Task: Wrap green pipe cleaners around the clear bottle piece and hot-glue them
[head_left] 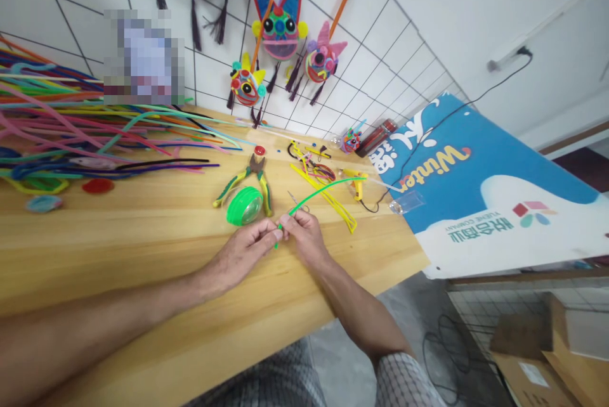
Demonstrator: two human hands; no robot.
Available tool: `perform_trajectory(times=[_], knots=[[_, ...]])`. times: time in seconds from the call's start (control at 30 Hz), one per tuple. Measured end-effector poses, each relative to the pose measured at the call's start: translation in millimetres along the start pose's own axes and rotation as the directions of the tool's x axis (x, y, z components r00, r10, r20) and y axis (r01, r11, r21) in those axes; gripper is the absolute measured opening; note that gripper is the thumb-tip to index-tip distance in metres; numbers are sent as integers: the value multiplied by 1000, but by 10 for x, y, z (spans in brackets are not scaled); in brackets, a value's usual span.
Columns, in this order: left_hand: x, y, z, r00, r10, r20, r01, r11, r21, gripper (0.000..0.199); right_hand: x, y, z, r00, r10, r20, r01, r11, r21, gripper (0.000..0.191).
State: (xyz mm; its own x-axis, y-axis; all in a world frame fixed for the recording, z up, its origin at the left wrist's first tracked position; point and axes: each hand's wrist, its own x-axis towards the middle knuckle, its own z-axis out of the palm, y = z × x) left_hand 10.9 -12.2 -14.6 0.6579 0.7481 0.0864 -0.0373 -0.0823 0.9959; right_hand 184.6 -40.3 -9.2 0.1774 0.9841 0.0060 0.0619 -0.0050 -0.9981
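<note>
A bright green pipe cleaner runs between my two hands above the wooden table. My left hand pinches it close to its short lower end. Right beside it, my right hand is closed on the same pipe cleaner, whose long end arcs up to the right. Just beyond my left hand lies a clear plastic ball partly wrapped in green pipe cleaner. Pliers with yellow-green handles lie behind the ball. A small pair of scissors shows in part past my right hand.
Many coloured pipe cleaners are heaped at the left. Yellow pipe cleaners and a yellow glue gun with a black cord lie to the right. Decorated lion-head ornaments hang on the wire grid. Cardboard boxes stand below right.
</note>
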Motion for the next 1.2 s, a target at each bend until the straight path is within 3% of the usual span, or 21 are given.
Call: perform_trajectory(times=[0.23, 0.57, 0.7, 0.97, 1.2], knots=[[11, -29, -2, 999, -36, -16, 37, 997, 70, 41, 63, -38, -87, 993, -29, -115, 31, 999, 15, 51], [35, -75, 0, 994, -63, 88, 59, 997, 51, 44, 47, -13, -72, 1000, -16, -25, 16, 1000, -20, 53], [15, -63, 15, 989, -106, 108, 86, 982, 171, 47, 77, -12, -127, 995, -35, -98, 35, 999, 2, 51], [-40, -67, 45, 996, 22, 81, -45, 953, 301, 42, 75, -31, -156, 986, -63, -154, 54, 997, -63, 47], [-76, -64, 63, 992, 107, 68, -123, 942, 314, 41, 142, -36, -179, 974, -9, -226, 25, 997, 67, 41]])
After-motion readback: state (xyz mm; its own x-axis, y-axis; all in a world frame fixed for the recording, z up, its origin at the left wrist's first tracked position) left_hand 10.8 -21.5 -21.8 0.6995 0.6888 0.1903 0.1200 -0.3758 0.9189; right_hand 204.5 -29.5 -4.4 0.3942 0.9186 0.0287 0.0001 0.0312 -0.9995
